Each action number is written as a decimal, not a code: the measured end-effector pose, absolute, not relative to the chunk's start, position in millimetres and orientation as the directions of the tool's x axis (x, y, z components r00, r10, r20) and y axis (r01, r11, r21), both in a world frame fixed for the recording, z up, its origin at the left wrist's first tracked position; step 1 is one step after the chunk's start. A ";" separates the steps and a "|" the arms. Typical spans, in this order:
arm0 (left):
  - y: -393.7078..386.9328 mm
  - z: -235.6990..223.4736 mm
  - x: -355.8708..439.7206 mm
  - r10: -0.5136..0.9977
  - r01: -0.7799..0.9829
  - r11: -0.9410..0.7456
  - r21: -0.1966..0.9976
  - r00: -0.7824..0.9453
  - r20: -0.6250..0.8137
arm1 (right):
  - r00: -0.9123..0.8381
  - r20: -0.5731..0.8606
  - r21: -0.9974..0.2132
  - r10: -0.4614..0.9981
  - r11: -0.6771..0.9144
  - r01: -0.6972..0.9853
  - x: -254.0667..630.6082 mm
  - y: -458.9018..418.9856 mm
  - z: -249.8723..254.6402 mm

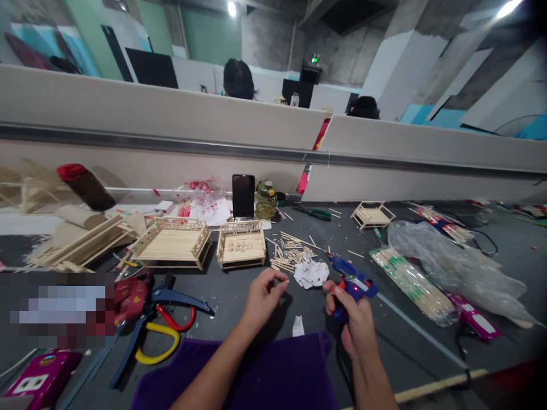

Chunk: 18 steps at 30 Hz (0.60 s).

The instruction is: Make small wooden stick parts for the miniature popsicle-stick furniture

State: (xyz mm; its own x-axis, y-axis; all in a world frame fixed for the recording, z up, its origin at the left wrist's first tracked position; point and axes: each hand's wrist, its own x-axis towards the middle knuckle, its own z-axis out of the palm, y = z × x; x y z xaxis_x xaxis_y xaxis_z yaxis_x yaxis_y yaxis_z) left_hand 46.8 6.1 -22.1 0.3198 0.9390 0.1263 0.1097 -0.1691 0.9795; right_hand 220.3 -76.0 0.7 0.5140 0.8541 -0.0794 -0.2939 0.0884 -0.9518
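My right hand (pixel 352 316) is wrapped around a blue hot glue gun (pixel 352 279) with a lit red light, its nozzle pointing up and left. A long translucent glue stick (pixel 421 327) trails from its back. My left hand (pixel 265 299) pinches thumb and forefinger together; a tiny pale tip shows between them, too small to name. Just beyond both hands lie a crumpled white paper (pixel 311 272) and a heap of short cut wooden sticks (pixel 288 250). Behind my left hand stands a small wooden stick model (pixel 241 246) with little pieces on its top.
A larger stick model (pixel 173 242) stands left, a smaller one (pixel 372 215) back right. Pliers and cutters with yellow handles (pixel 158 344) lie left. Bagged sticks (pixel 412 285) are at right. A phone (pixel 243 196) leans near the partition (pixel 171 154). Purple cloth (pixel 265 376) lies in front.
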 end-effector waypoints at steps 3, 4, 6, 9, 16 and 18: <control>12.8 -13.9 31.3 0.959 -0.113 0.133 0.985 0.266 -0.099 | 0.417 -0.108 -0.941 0.903 0.042 -0.335 202.3 -70.5 -1.6; 14.5 -12.3 27.5 0.954 -0.180 0.195 0.964 0.261 -0.145 | 0.400 -0.111 -0.949 0.910 0.022 -0.314 196.0 -68.7 -4.6; 16.8 -10.8 22.7 0.948 -0.287 0.265 0.921 0.252 -0.195 | 0.399 -0.090 -0.976 0.912 -0.001 -0.217 183.8 -65.6 -12.8; 19.0 -12.1 21.2 0.936 -0.392 0.331 0.858 0.253 -0.245 | 0.447 -0.066 -0.997 0.892 -0.047 -0.053 170.4 -62.7 -25.0; 21.6 -15.1 20.1 0.926 -0.477 0.369 0.797 0.260 -0.273 | 0.481 -0.043 -0.985 0.876 -0.117 0.125 164.9 -62.5 -25.6; 21.9 -15.5 19.2 0.928 -0.490 0.367 0.791 0.257 -0.272 | 0.480 0.018 -0.980 0.877 -0.079 0.183 165.1 -63.2 -24.7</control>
State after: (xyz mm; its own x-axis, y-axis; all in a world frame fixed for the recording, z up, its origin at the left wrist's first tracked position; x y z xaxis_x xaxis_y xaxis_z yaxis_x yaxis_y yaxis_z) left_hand 19.2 21.9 -15.5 0.2567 0.9275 -0.2717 -0.4900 0.3672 0.7906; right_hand 165.1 -63.2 -24.7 0.4804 0.8769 0.0184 0.1826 -0.0794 -0.9800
